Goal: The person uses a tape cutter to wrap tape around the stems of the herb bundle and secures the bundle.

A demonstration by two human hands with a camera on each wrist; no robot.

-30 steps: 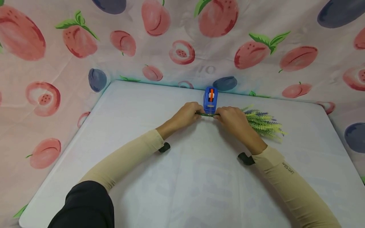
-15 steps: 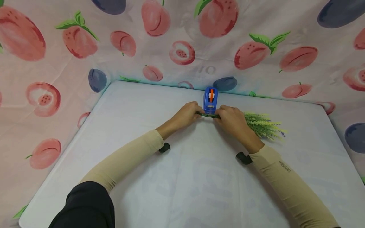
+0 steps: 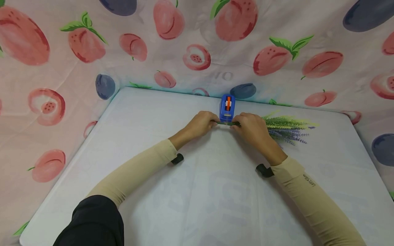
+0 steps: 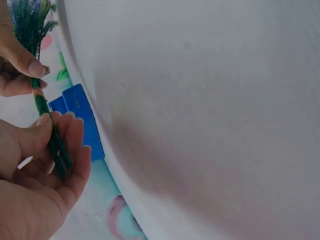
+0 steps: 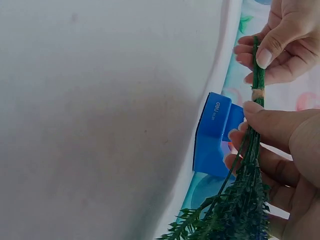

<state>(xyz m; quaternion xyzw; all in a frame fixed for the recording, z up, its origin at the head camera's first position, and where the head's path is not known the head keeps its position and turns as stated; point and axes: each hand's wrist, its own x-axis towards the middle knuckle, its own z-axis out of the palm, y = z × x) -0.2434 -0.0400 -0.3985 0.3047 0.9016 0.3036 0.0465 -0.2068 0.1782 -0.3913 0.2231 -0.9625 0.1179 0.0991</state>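
A bunch of artificial lavender sprigs (image 3: pixel 287 127), yellow-green and purple, lies sideways between the two hands. My left hand (image 3: pixel 200 123) pinches the lower ends of the green stems between thumb and fingers. Closer to the flower heads, my right hand (image 3: pixel 251 129) grips the same stems, covering part of them. A narrow band of tape (image 5: pixel 258 94) circles the stems between the two grips. Just behind the stems stands a blue tape dispenser (image 3: pixel 227 106) with an orange wheel; the fingertips overlap its front in the wrist views.
Both forearms reach over a white table (image 3: pixel 197 191). A fruit-print cloth (image 3: pixel 172 54) hangs behind the table's back edge and along its left side. The dispenser stands near that back edge.
The bunch has turned about its stems: purple sprigs, earlier at the upper side and then mostly hidden, now show along the lower side. Hands and dispenser stay nearly in place.
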